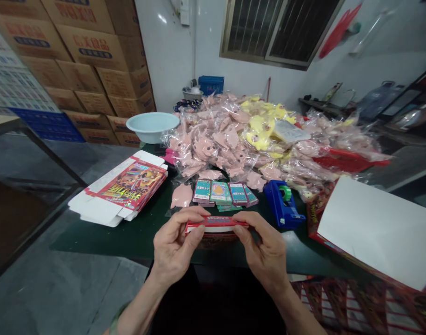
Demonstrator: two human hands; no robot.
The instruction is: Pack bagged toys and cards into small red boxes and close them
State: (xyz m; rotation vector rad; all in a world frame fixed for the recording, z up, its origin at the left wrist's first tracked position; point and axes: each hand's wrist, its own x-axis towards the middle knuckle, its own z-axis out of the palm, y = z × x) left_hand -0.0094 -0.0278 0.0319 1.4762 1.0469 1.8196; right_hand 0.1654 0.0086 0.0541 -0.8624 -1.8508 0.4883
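Between both hands, at the near edge of the dark green table [104, 238], is a red printed cardboard box [218, 222] with a white edge facing me. My left hand [176, 242] pinches its left end between thumb and fingers. At the right end, the thumb and fingers of my right hand [263, 246] close on it the same way. Just beyond the box lie small stacks of printed cards [220, 192]. A flat pink figure in a clear bag [182, 195] rests left of the cards. To their right stands a blue tape dispenser [284, 204] with green tape.
Flattened red and white cartons [129, 184] are stacked on the left. Bagged pink and yellow figures [234, 135] heap up at the back, beside a pale blue basin [153, 126]. A large open carton [376, 228] sits at right. Brown boxes [94, 44] line the wall.
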